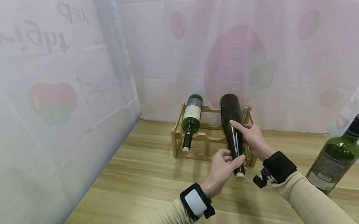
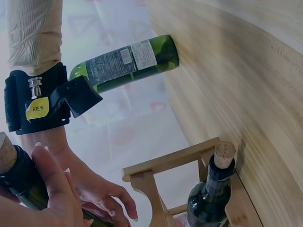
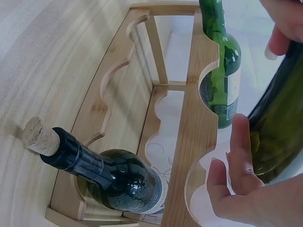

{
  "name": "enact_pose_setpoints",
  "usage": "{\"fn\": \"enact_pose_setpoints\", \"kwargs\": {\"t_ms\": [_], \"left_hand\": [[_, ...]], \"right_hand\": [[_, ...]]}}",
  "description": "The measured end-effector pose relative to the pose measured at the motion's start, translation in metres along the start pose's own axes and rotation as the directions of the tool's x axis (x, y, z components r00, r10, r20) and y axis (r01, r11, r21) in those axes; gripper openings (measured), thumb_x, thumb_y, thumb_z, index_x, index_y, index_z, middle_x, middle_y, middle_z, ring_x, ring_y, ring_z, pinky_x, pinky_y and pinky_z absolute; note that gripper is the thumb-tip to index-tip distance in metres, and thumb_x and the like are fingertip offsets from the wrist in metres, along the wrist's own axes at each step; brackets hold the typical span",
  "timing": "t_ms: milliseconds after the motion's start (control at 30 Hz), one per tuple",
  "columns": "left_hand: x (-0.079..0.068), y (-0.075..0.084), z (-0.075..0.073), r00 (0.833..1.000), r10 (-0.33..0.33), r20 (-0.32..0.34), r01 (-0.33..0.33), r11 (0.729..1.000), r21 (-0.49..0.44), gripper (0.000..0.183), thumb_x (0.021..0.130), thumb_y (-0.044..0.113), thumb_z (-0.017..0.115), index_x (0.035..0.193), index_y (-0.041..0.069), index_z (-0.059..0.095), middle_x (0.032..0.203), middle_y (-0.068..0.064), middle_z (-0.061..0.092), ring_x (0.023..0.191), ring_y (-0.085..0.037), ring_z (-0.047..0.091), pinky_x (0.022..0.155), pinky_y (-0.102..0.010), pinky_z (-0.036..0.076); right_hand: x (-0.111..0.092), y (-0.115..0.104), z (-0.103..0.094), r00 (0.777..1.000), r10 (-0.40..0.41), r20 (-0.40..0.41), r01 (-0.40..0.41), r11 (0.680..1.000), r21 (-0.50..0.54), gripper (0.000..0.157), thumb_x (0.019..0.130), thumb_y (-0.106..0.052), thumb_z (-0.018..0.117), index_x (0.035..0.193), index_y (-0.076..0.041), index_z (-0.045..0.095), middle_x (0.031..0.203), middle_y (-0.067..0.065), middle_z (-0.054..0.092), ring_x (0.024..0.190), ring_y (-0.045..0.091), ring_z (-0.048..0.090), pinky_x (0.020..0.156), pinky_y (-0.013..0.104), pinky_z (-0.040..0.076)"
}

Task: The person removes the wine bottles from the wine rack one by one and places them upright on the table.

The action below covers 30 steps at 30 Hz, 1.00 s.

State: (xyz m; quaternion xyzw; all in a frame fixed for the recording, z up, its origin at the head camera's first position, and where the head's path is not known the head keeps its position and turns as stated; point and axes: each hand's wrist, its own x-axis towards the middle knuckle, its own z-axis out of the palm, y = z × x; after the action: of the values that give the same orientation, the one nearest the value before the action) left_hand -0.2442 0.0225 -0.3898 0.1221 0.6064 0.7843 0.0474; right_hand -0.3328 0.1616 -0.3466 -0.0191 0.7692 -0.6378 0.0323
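Observation:
A dark wine bottle [image 1: 231, 112], corked end toward me and tilted down, is held over the right part of a wooden wine rack [image 1: 209, 138]. My left hand [image 1: 221, 169] grips its neck just behind the cork. My right hand [image 1: 254, 139] holds the bottle's body from the right, thumb on top and fingers underneath. On the rack's upper tier at the left lies a green wine bottle [image 1: 192, 112] with a pale label. Another corked bottle [image 3: 130, 182] lies in the lower tier, beneath the held one, mostly hidden in the head view.
At the right of the wooden table [image 1: 145, 188] a green corked wine bottle [image 1: 332, 161] stands upright, beside my right forearm. A printed pink curtain [image 1: 184, 61] hangs close behind the rack, and another curtain panel [image 1: 47, 120] borders the table's left side.

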Motion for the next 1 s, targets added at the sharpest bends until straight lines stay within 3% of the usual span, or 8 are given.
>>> {"fn": "enact_pose_setpoints", "kwargs": {"t_ms": [333, 600, 1000], "left_hand": [[-0.007, 0.003, 0.007, 0.999, -0.013, 0.036, 0.013, 1.0, 0.002, 0.037, 0.091, 0.015, 0.067, 0.117, -0.001, 0.047, 0.102, -0.023, 0.068, 0.083, -0.036, 0.072, 0.068, -0.024, 0.058], [-0.012, 0.005, 0.012, 0.999, -0.015, 0.045, 0.017, 0.999, -0.027, 0.035, 0.091, 0.014, 0.067, 0.116, 0.002, 0.047, 0.097, -0.019, 0.07, 0.069, -0.011, 0.068, 0.066, -0.021, 0.056], [-0.016, 0.005, 0.021, 0.999, 0.003, 0.05, -0.002, 1.0, -0.029, 0.035, 0.09, 0.013, 0.067, 0.115, 0.001, 0.046, 0.102, -0.029, 0.067, 0.07, -0.011, 0.068, 0.065, -0.019, 0.053]], "right_hand": [[-0.009, 0.0, -0.006, 1.0, -0.001, -0.014, 0.0, 0.999, -0.038, 0.067, 0.089, -0.054, 0.06, 0.119, 0.005, 0.051, 0.088, -0.005, 0.06, 0.072, 0.003, 0.064, 0.072, 0.018, 0.053], [-0.013, 0.0, -0.009, 1.0, 0.005, -0.017, -0.005, 1.0, -0.024, 0.064, 0.089, -0.053, 0.061, 0.12, 0.003, 0.053, 0.084, -0.008, 0.061, 0.072, 0.004, 0.064, 0.071, 0.019, 0.054], [-0.017, 0.0, -0.015, 1.0, -0.002, -0.017, 0.001, 0.998, -0.061, 0.073, 0.088, -0.056, 0.06, 0.126, 0.005, 0.048, 0.101, 0.002, 0.057, 0.076, 0.004, 0.064, 0.075, 0.019, 0.054]]}}
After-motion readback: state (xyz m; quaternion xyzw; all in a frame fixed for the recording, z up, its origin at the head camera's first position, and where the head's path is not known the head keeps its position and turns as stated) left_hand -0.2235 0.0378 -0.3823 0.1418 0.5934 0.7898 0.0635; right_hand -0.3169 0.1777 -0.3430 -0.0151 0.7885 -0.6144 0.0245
